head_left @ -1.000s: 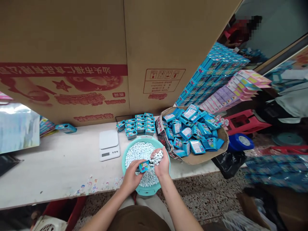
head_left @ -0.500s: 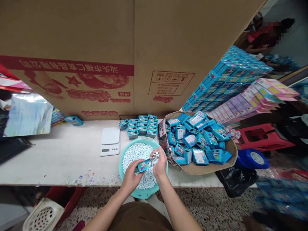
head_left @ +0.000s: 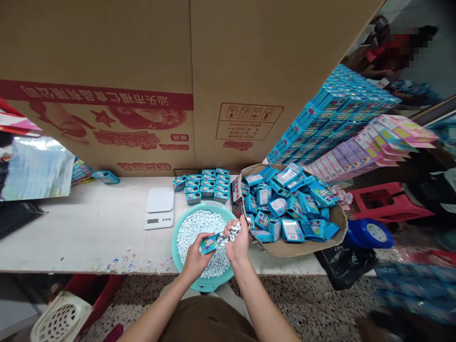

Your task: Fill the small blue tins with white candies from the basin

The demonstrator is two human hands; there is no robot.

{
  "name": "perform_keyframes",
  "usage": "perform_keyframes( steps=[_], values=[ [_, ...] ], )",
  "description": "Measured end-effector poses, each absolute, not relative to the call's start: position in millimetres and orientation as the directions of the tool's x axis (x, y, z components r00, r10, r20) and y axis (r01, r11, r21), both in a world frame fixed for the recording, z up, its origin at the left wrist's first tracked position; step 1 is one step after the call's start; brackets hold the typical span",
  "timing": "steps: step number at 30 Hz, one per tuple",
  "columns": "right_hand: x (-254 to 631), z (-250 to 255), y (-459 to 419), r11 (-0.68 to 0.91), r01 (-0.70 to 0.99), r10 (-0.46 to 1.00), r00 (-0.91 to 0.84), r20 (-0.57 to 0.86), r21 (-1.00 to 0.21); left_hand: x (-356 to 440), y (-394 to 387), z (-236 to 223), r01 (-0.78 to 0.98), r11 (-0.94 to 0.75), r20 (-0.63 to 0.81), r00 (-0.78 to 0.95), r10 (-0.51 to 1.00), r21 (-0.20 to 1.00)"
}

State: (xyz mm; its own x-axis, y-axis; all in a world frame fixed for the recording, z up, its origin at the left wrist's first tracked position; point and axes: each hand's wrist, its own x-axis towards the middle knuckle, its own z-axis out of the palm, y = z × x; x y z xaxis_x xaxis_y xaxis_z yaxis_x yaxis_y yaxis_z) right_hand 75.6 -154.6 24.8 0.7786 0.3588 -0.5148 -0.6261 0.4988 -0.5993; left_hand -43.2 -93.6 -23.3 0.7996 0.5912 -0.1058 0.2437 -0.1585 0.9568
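My left hand (head_left: 194, 258) is closed around a small blue candy box (head_left: 209, 244), tilted with one end toward my right palm. My right hand (head_left: 239, 248) is cupped palm-up and holds several small white candies (head_left: 233, 232) right beside the box's end. Both hands are above a turquoise basin (head_left: 175, 249) filled with the same white candies. Behind the basin, small blue boxes (head_left: 207, 183) stand in rows, with dark openings in their tops. To the right, a cut-down carton (head_left: 329, 237) holds a heap of blue boxes (head_left: 278, 207).
A white digital scale (head_left: 160, 208) sits left of the basin on the white table (head_left: 92, 223). A large cardboard carton (head_left: 149, 47) rises behind. Stacked blue boxes (head_left: 320, 118) and a red stool (head_left: 384, 202) are at the right, where a person (head_left: 395, 54) is in the background.
The view has shifted slightly. My right palm has opened a little more, showing more of the candies, and the box has stayed next to it.
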Motion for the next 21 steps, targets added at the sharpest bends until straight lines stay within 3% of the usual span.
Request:
perform_keyframes(
  steps=[9, 14, 21],
  values=[
    [76.1, 19.4, -161.8, 0.527, -0.597, 0.349, 0.801, -0.487, -0.604, -42.8, -97.6, -29.7, 0.225, -0.212, -0.079, 0.841, 0.535, 0.951],
    [68.2, 23.5, -163.8, 0.473, -0.517, 0.318, 0.855, -0.409, -0.714, -46.5, -94.3, -23.2, 0.223, -0.317, -0.047, 0.877, 0.479, 0.922],
    [69.2, 26.4, -162.5, 0.448, -0.458, 0.311, 0.885, -0.346, -0.768, -41.2, -98.0, -12.5, 0.207, -0.379, 0.015, 0.861, 0.508, 0.902]
  ],
)
